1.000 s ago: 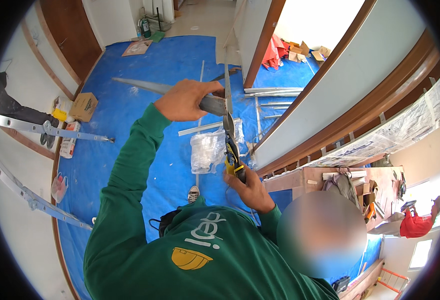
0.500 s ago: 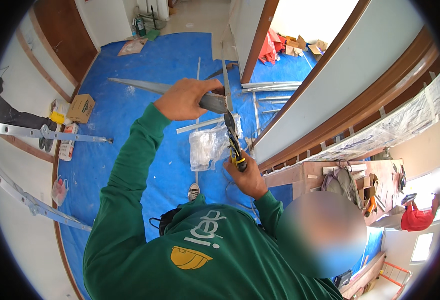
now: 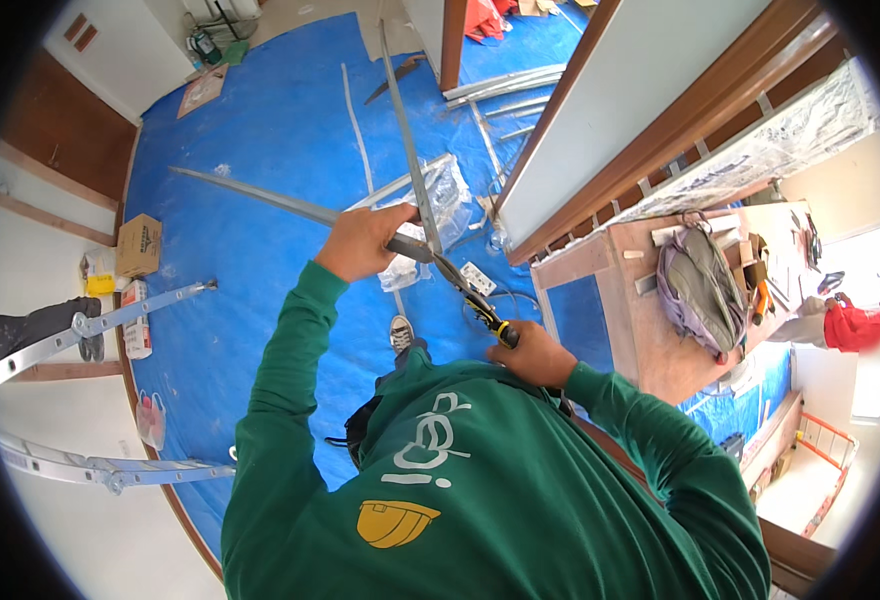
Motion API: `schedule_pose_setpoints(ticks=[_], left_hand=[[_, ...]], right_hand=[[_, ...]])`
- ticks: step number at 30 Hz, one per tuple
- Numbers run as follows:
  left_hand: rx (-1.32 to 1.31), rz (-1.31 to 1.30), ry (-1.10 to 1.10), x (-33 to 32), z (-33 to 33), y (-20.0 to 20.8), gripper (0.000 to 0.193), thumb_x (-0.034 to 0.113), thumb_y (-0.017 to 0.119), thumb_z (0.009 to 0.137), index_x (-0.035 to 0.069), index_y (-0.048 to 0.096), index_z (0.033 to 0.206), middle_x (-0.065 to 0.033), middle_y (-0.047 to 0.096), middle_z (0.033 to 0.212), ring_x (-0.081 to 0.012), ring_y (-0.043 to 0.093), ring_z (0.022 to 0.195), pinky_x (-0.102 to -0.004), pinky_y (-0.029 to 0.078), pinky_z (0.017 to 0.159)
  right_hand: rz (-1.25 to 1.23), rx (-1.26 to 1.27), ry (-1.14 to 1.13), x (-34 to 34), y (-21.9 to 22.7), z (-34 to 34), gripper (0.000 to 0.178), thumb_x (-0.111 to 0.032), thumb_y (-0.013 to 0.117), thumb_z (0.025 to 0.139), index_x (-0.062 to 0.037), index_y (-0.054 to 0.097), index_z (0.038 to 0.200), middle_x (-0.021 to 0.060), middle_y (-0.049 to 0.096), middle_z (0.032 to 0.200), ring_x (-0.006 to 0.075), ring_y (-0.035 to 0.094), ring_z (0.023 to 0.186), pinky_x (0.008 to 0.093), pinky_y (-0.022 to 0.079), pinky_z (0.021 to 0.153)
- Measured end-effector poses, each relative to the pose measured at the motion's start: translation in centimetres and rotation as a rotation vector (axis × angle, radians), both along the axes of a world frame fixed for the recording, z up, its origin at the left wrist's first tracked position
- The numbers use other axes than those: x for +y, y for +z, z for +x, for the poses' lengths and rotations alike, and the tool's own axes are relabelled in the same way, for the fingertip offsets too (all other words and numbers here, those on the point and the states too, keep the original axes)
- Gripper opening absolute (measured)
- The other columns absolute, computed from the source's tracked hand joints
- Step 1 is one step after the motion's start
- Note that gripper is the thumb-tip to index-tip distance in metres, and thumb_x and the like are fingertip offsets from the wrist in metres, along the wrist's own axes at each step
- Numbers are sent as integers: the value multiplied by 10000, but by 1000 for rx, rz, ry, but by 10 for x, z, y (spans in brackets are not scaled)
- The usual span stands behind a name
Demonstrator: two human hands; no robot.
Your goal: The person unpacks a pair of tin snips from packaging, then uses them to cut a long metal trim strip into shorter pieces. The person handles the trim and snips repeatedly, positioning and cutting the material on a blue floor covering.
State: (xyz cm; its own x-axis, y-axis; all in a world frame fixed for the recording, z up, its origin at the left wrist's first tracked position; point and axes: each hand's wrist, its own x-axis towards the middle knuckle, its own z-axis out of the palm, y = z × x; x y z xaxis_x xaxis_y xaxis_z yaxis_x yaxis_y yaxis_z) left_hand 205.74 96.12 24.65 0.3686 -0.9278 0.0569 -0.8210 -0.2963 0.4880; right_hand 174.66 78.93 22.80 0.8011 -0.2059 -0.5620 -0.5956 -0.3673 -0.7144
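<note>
My left hand (image 3: 365,240) is closed round a long grey metal channel (image 3: 260,197) just short of its bend. From that bend, two legs spread away from me in a V, one toward the far left and the other toward the far side. Closed round the yellow-and-black handles of the tin snips (image 3: 475,298) is my right hand (image 3: 538,355), close to my body. The dark jaws of the snips meet the channel at the bend. Whether the blades are fully closed cannot be made out.
Blue sheeting (image 3: 260,120) covers the floor. On the left stand a folding ladder (image 3: 140,310) and a cardboard box (image 3: 140,245). Clear plastic wrap (image 3: 445,200) and a power strip (image 3: 477,278) lie ahead. A backpack (image 3: 700,285) rests on the wooden bench (image 3: 650,340) at right.
The snips and my right hand have moved right and nearer my body, tilting the snips more. The channel's bend has shifted lower left, and its far leg shows longer. The whole view has turned.
</note>
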Motion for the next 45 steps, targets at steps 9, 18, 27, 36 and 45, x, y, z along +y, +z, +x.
schedule_pose_setpoints(ticks=[9, 18, 27, 36, 45], left_hand=[[-45, -92, -24, 2, -11, -19, 529, -13, 758, 774, 192, 652, 1249, -93, 765, 1006, -378, 729, 883, -515, 548, 719], [-29, -56, 8, 39, 10, 77, 482, 31, 764, 805, 161, 645, 1254, -93, 780, 1074, -400, 736, 944, -504, 571, 760], [-36, -50, 29, 58, 17, 128, 569, 385, 923, 771, 120, 658, 1199, -148, 779, 1005, -410, 740, 912, -493, 579, 778], [-127, 38, 23, 46, 30, 87, 497, 343, 887, 785, 110, 608, 1123, -141, 706, 785, -420, 702, 735, -512, 522, 632], [-25, 102, -31, 10, -13, -82, 574, 312, 859, 810, 107, 533, 1236, -149, 694, 724, -428, 704, 725, -558, 508, 616]], right_hand=[[49, 90, 116, -25, 19, -1, 489, -422, 741, 980, 53, 701, 1087, 203, 708, 849, 298, 698, 814, 454, 526, 751], [320, -297, 145, 3, -6, 50, 501, -350, 785, 1007, -5, 596, 1317, 74, 650, 1028, 169, 612, 949, 363, 516, 859], [352, -560, 112, 50, -20, 88, 475, -382, 756, 1022, 25, 608, 1216, 102, 652, 877, 198, 584, 769, 412, 520, 728], [90, -384, 124, 32, -1, 72, 408, -357, 756, 991, 32, 641, 1040, 175, 629, 764, 252, 571, 707, 461, 484, 698], [-101, 126, 194, -18, -30, 8, 503, -451, 760, 971, 43, 699, 1047, 237, 724, 874, 358, 698, 818, 490, 531, 793]])
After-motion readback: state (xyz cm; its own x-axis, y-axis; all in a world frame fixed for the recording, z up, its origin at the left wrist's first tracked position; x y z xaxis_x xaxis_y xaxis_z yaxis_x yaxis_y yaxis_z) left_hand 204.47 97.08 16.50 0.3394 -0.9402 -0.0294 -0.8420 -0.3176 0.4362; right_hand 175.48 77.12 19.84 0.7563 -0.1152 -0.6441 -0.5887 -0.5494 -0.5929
